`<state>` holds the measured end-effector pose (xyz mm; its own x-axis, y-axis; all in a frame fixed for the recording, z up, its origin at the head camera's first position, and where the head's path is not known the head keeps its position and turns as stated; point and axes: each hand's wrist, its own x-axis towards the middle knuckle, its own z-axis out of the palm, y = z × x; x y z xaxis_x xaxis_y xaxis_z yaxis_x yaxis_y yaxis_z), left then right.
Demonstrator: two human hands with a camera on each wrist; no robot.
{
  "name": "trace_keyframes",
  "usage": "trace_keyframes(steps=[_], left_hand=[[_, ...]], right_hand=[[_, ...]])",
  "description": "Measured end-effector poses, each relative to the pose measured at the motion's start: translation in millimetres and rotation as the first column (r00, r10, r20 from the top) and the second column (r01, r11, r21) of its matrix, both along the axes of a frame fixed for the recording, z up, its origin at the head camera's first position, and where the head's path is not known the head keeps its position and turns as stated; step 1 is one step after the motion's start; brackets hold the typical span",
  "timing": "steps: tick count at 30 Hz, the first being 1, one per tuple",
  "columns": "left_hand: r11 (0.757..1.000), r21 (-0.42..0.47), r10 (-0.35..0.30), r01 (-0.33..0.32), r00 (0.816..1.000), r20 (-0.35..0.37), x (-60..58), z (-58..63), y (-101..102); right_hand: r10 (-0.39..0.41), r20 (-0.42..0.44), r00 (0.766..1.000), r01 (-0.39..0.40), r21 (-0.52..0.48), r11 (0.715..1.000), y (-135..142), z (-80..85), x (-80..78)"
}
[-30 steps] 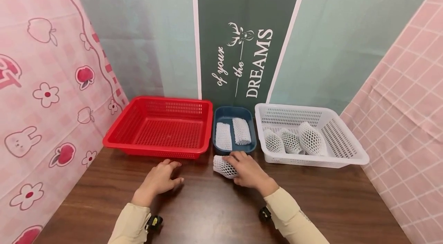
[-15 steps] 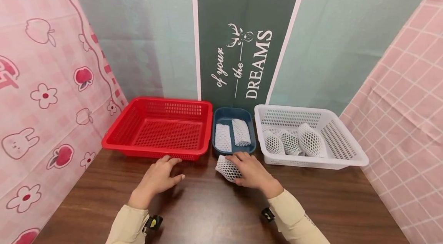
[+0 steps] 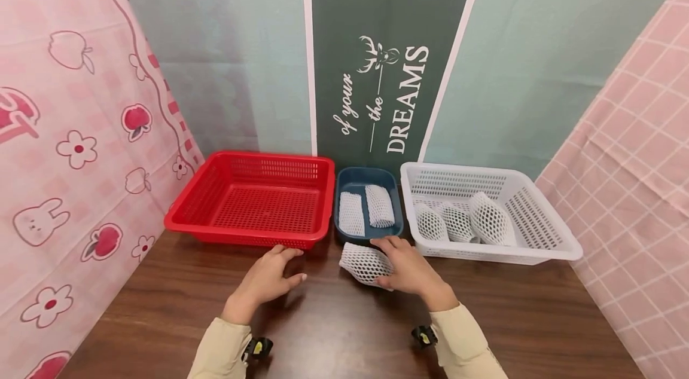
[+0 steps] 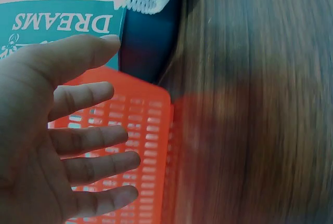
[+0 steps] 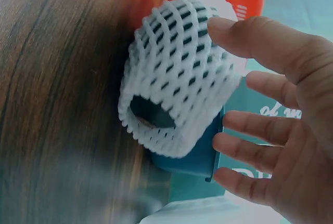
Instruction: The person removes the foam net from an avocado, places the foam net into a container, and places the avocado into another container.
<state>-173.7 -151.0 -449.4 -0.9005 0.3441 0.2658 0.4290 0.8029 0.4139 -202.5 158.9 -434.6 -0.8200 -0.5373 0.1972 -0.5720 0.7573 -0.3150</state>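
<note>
A white foam net sleeve lies on the table in front of the small blue bin. In the right wrist view, something dark shows through the mesh and the end opening of the sleeve. My right hand is just right of it. Its fingers are spread and fairly straight, and the thumb tip overlaps the mesh; whether it touches is hard to tell. My left hand hovers by the red basket's front edge, fingers extended and nothing held, as the left wrist view shows the hand spread.
The red basket stands at left. Two white foam nets lie in the blue bin at centre. A white basket at right holds several net-wrapped things. Patterned cloths hang around the table.
My right hand has loosened and shifted slightly right, and more of the net sleeve shows. The sleeve has moved a little right. My left hand has also moved slightly right.
</note>
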Motion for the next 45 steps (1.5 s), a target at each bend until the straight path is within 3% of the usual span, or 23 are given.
trace_keyframes(steps=[17,26,29,37,45], left_hand=[[0.993,0.092,-0.072,0.074,0.997,-0.02,-21.1,-12.7,37.1],[0.987,0.157,-0.033,0.047,0.996,-0.089,-26.9,-23.0,54.4],[0.98,0.194,-0.024,0.039,0.996,-0.08,-28.3,-24.9,59.7],[0.958,0.285,-0.045,0.035,0.999,0.028,-34.2,-24.3,69.7],[0.953,0.287,-0.106,0.099,0.994,0.007,-36.5,-20.6,72.9]], right_hand=[[-0.052,0.177,0.983,0.083,-0.174,0.981,13.0,-9.0,5.5],[-0.081,0.292,0.953,0.132,-0.162,0.978,17.9,-13.4,3.5],[-0.087,0.317,0.945,0.142,-0.156,0.978,18.6,-14.1,4.4],[-0.07,0.306,0.95,0.131,-0.184,0.974,19.7,-18.5,4.6],[-0.072,0.277,0.958,0.134,-0.211,0.968,19.0,-20.8,3.0]])
